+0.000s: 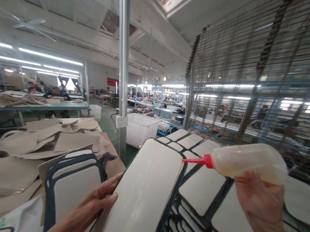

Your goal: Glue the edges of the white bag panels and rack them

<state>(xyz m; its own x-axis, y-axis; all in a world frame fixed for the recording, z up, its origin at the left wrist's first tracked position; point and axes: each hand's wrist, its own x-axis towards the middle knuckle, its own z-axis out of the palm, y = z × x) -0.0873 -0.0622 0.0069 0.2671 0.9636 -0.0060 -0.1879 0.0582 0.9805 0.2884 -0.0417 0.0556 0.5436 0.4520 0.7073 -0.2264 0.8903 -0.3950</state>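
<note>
At seven o'clock, the left hand (100, 200) grips the side of a panel (144, 183), its thumb against the near edge and its other fingers stretched along that side. The panel, a long rectangle with rounded corners, runs from six o'clock up towards the centre; its smooth cream face carries glossy streaks, and a dark band borders it. At four o'clock, the right hand (260, 201) is wrapped around a squeeze bottle (245, 158) of cloudy, translucent plastic, round-shouldered and part filled with amber liquid. The bottle lies sideways, its tapering red nozzle (201, 161) pointing to nine o'clock, the tip at the panel's rim; whether it touches, I cannot tell.

Similar dark-edged panels (203, 190) spread in overlapping rows at five o'clock, and a stack (77, 183) leans at eight, beside a wrinkled white sheet (25, 223). Behind that, at nine, flat beige pieces (71, 139) with a matte surface pile up loosely.

Farther on, a smooth metal post (124, 60) rises towards eleven before a white tub (142, 128). A wire-grid rack (249, 65) fills two o'clock. Beyond, towards ten, a person (57, 93) bends over a table (32, 108) under tube lights (50, 56).
</note>
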